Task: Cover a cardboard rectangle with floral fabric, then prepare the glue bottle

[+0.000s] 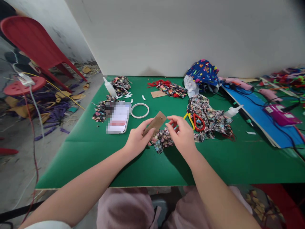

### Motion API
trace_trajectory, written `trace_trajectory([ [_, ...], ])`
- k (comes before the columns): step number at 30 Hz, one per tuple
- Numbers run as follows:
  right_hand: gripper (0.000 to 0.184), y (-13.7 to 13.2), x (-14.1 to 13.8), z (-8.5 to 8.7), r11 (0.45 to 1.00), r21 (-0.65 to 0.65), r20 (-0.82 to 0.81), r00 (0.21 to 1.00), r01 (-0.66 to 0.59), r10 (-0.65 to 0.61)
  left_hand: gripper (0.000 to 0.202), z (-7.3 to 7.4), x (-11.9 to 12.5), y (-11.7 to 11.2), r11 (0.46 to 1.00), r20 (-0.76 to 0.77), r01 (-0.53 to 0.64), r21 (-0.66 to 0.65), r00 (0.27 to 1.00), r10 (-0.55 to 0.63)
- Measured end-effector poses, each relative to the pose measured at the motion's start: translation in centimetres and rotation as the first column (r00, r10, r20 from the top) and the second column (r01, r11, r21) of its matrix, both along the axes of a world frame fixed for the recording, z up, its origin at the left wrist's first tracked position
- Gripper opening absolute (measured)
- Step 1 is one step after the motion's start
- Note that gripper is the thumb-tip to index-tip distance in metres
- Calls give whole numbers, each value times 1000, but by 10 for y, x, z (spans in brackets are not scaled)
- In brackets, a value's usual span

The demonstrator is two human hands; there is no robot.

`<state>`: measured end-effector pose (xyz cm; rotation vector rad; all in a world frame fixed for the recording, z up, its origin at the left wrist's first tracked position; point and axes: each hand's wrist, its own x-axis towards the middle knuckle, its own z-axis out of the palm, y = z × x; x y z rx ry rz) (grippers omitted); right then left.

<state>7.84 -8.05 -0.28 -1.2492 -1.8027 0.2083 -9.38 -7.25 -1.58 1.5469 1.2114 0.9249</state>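
Note:
A strip of brown cardboard (156, 122) is gripped between the thumb and fingers of my left hand (140, 135), tilted up to the right. Just off its upper right end is my right hand (182, 133), fingers curled and apart, with nothing visible in them. Beneath both hands lies a dark floral fabric piece (163, 141), partly hidden. Right of my right hand, a cutting tool with one yellow and one red handle (199, 123) rests against a larger heap of floral fabric (208, 114).
Left are a phone (119, 117), a tape roll (140, 110) and a white nozzle bottle (109, 87). Behind lie red-trimmed floral fabric (171, 88) and another card (158, 94). Rightward are a second bottle (233, 111), pink glue guns (238, 83) with cables, and a blue board (252, 116).

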Motion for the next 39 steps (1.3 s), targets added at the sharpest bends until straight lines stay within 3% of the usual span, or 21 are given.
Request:
trace_trajectory([
  [10, 11, 1, 2, -11, 974, 168, -6, 989, 150, -151, 40, 3, 3, -12, 991, -116, 102, 87, 989, -92],
  [19, 9, -1, -4, -7, 980, 164, 40, 992, 111, -119, 38, 3, 4, -13, 981, -212, 93, 172, 976, -55],
  [27, 9, -3, -5, -3, 988, 152, 76, 996, 28, -40, 38, 2, 3, -11, 989, -134, 69, 132, 990, -52],
  [34, 9, -9, -9, -6, 998, 40, 68, 996, -57, 54, 39, 0, -1, -4, 998, -117, 15, 64, 993, -8],
  [39, 9, -18, -21, 6, 981, 44, 37, 981, -190, 188, 42, 4, -9, 12, 995, 115, -84, -49, 989, 89],
])
